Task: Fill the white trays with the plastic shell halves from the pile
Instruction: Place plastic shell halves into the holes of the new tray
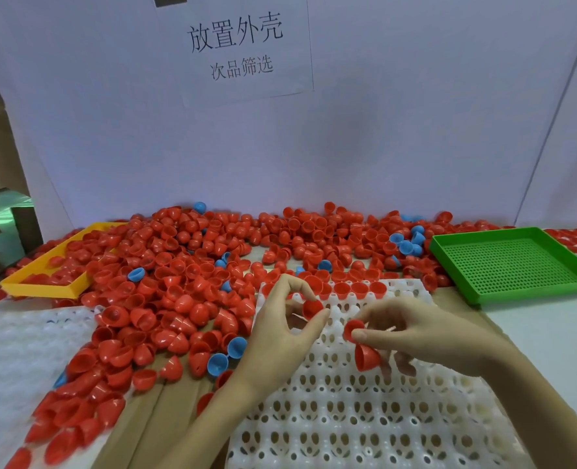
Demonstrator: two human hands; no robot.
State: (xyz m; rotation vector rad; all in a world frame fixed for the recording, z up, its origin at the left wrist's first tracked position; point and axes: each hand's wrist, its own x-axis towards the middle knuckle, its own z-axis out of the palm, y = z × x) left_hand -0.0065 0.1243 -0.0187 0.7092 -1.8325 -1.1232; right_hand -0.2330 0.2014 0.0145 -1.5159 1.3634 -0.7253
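Note:
A white tray [365, 418] with rows of holes lies in front of me; its far row holds several red shell halves [351, 288]. My left hand [280, 330] pinches one red shell half [312, 308] over the tray's upper part. My right hand [412, 333] pinches a red shell half [352, 328] at its fingertips and holds a second red one [366, 358] under its fingers. A big pile of red shell halves [185, 265], with a few blue ones [407, 243] mixed in, spreads across the table behind and to the left.
A yellow tray [43, 282] partly buried in shells sits at the left. An empty green perforated tray [513, 265] stands at the right. Another white tray [16, 346] lies at the near left. A white board with a printed sign [236, 45] closes the back.

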